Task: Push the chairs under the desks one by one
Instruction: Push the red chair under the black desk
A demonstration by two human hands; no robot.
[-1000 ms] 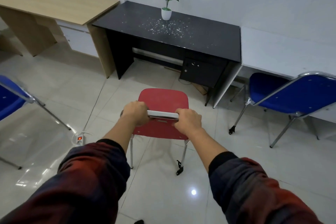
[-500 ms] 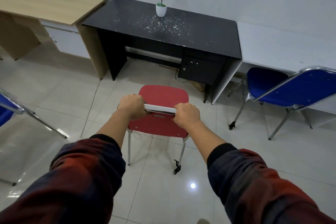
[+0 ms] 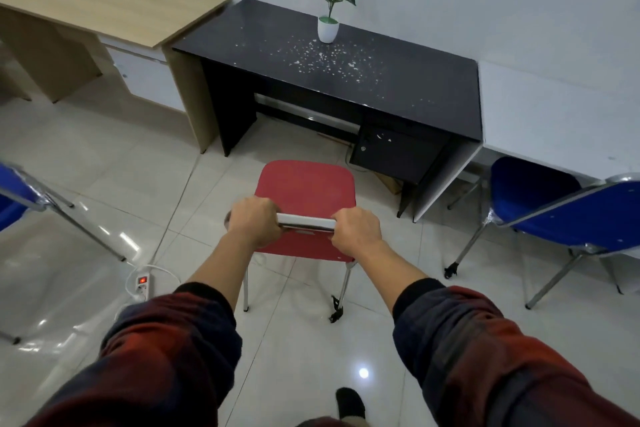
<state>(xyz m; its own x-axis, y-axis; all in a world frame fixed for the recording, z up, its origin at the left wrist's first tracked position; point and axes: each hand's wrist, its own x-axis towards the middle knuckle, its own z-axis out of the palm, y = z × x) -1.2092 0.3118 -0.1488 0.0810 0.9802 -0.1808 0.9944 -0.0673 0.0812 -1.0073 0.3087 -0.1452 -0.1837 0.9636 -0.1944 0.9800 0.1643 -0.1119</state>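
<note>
A red chair [image 3: 304,184] with metal legs stands on the tiled floor, just in front of the black desk [image 3: 381,80]. My left hand [image 3: 254,220] and my right hand [image 3: 358,230] both grip the chrome top bar of its backrest. The seat's front edge is close to the desk's opening, still outside it. A blue chair [image 3: 561,211] stands at the right with its seat partly under the white desk [image 3: 554,121]. Another blue chair [image 3: 17,194] shows at the left edge, away from the wooden desk [image 3: 97,0].
A potted plant [image 3: 329,24] stands on the black desk among white specks. A drawer unit [image 3: 394,152] fills the desk's right underside. A power strip [image 3: 142,281] with its cable lies on the floor left of the red chair. My shoe [image 3: 349,402] is at the bottom.
The red chair has moved forward toward the black desk with both hands still on its backrest. My view has shifted, and my shoe now shows at the bottom.
</note>
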